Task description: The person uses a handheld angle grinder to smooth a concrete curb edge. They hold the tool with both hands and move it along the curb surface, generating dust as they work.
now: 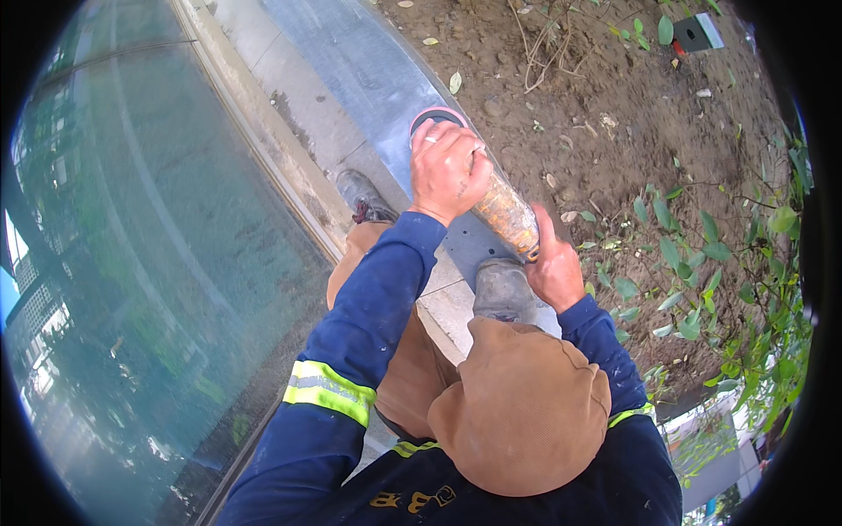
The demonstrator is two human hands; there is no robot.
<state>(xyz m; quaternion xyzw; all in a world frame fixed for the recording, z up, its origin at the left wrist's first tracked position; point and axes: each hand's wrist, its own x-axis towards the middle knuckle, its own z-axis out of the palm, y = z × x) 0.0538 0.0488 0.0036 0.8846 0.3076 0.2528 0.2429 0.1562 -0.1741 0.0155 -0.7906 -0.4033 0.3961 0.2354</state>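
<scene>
An angle grinder [507,217] with a scuffed, yellowish body lies between my two hands. Its round pad [438,113], pink at the edge, rests against a smooth grey stone slab [351,70]. My left hand [449,171] is closed over the grinder's head, just behind the pad, and hides most of that part. Around the rear end of the body my right hand [554,263] is closed, its thumb along the side. One dusty boot [503,291] stands on the slab behind the tool; the other boot [361,196] is on the paving to the left.
A large reflective glass panel [167,202] fills the left, with a pale ledge [254,145] along it. Paving [303,88] runs between ledge and slab. Bare soil [605,131] borders the slab's right, with leafy plants [693,280] and a grey box-like object [695,34].
</scene>
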